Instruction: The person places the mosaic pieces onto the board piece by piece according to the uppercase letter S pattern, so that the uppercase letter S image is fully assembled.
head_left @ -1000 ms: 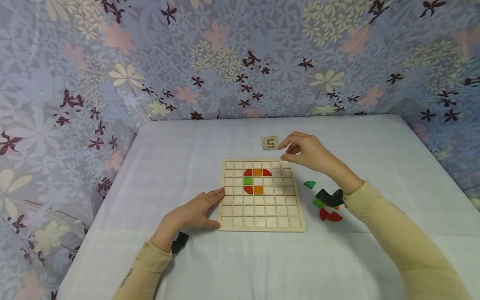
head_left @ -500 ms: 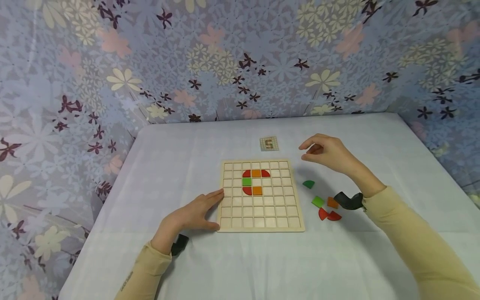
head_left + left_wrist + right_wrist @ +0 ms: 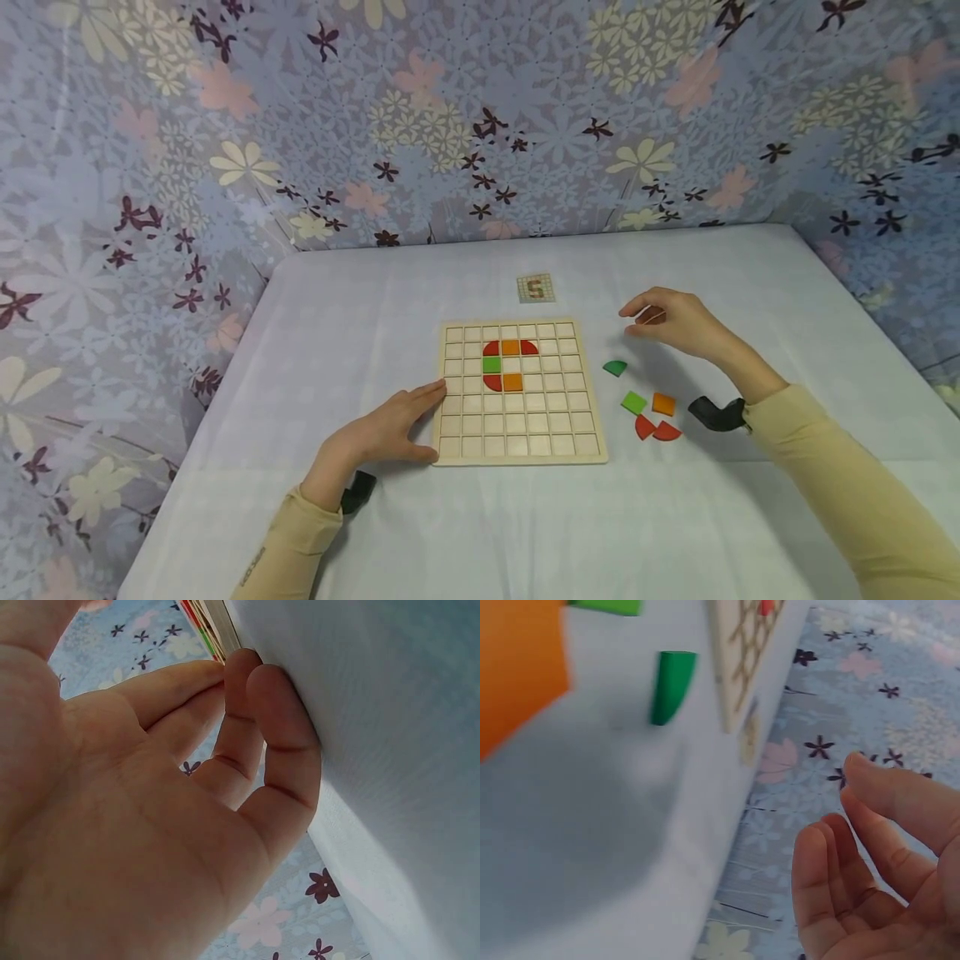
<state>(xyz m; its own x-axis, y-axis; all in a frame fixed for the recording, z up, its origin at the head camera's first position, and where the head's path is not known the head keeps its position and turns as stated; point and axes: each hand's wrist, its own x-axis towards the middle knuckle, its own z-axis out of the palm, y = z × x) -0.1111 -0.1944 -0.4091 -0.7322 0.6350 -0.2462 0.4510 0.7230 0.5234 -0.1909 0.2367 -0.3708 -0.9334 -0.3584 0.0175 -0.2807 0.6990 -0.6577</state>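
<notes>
A wooden grid board point(image 3: 525, 423) lies in the middle of the table in the head view. Set in its cells are red quarter-circle pieces, two orange squares point(image 3: 511, 347) and a green square point(image 3: 491, 365). My left hand point(image 3: 382, 429) rests at the board's left edge, fingertips and thumb against it. My right hand point(image 3: 675, 323) hovers above the table to the right of the board, fingers loosely curled with nothing between them. Below it lie a dark green quarter piece point(image 3: 615, 367), a light green square point(image 3: 633, 403), an orange square point(image 3: 663, 404) and two red quarter pieces point(image 3: 666, 432).
A small pattern card point(image 3: 536, 288) showing a curved figure on a grid lies behind the board. White cloth point(image 3: 360, 317) covers the table, and a floral curtain point(image 3: 450, 125) hangs behind it. Black wrist mounts point(image 3: 716, 413) sit under both wrists.
My right hand has moved right and slightly toward me, away from the card and the board's far right corner. The left hand stays at the board's edge.
</notes>
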